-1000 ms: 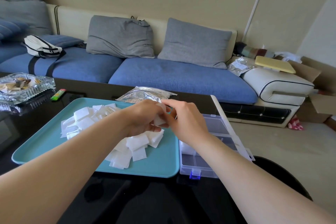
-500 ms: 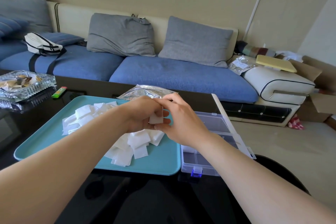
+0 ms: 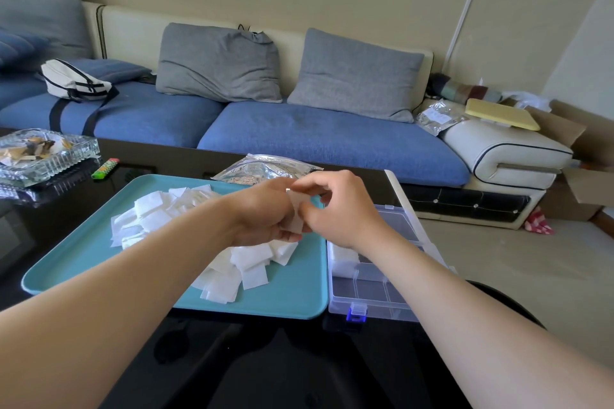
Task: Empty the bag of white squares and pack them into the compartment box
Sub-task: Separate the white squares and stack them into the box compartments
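A heap of white squares lies on a teal tray. Above the tray's right side, my left hand and my right hand meet and together pinch a small stack of white squares. The clear compartment box stands open just right of the tray, with white squares in one left compartment. Its lid leans back. The crumpled silver bag lies behind the tray, partly hidden by my hands.
A glass ashtray and a green lighter sit at the table's far left. The black table runs toward me. A blue sofa with grey cushions stands behind, with cardboard boxes on the right.
Both hands stay together over the tray, shifting the stack slightly between the fingers. The view has drifted a little.
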The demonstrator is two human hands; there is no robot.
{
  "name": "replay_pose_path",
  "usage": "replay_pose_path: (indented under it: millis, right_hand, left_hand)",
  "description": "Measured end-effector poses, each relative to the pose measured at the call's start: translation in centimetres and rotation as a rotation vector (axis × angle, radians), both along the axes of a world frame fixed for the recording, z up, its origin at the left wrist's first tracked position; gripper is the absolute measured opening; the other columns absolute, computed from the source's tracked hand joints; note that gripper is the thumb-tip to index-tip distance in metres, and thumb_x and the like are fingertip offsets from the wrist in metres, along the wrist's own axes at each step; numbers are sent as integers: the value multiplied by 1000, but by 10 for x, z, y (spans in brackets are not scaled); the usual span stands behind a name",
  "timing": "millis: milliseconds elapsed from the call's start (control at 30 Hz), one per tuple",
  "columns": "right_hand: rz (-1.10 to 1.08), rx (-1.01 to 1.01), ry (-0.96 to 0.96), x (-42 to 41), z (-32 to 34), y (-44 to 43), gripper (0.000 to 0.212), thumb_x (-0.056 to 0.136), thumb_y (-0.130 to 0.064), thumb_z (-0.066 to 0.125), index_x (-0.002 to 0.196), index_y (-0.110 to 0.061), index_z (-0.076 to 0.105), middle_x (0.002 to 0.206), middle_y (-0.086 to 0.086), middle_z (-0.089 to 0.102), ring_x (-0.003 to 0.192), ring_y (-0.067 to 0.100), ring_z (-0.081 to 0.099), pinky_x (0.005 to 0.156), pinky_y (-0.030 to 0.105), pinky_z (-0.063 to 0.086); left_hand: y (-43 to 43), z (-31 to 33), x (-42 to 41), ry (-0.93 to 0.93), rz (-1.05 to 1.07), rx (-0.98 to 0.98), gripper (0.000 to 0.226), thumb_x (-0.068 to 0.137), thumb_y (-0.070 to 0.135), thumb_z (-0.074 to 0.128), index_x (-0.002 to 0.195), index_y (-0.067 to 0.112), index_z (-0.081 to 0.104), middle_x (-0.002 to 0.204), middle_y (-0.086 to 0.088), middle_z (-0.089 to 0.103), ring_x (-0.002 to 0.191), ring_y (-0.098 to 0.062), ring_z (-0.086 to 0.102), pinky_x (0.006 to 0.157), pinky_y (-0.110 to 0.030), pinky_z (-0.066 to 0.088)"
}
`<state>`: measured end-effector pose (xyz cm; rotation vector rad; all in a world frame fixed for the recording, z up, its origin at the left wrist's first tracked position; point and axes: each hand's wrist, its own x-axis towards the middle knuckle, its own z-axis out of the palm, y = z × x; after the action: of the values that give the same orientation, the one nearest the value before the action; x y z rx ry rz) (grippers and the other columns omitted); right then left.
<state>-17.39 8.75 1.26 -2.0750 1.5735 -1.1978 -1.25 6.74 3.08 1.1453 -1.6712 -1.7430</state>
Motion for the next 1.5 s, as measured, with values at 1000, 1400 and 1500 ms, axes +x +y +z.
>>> replay_pose_path:
  millis: [1000,1400,1500]
  right_hand:
    - [-238,414,394,-50,-15,13,9,87,-15,83,84,-22,79,85,-7,61,102,16,55,76,36,59]
    - [-203,568,585,-39,0,22,21,84,-37,83,93,-18,77,106,5,59,91,21,63,81,44,63]
    - [-191,531,642,-35,-3,19,15,87,-27,77,94,-15,71,105,7,60,101,28,63,83,48,62]
  left_hand:
    - [17,-36,-29,-674,-329,-938,36,91,44,74,124,32,67,127,9,49,107,-11,55,92,-28,41]
    - [13,-33,-29,-867,-493,-940,47,97,4,51,132,33,63,145,6,36,130,-23,49,107,-45,44]
    - [10,-33,-21,-759,-456,-830,48,96,3,49,122,40,67,133,8,43,119,-14,53,106,-37,43]
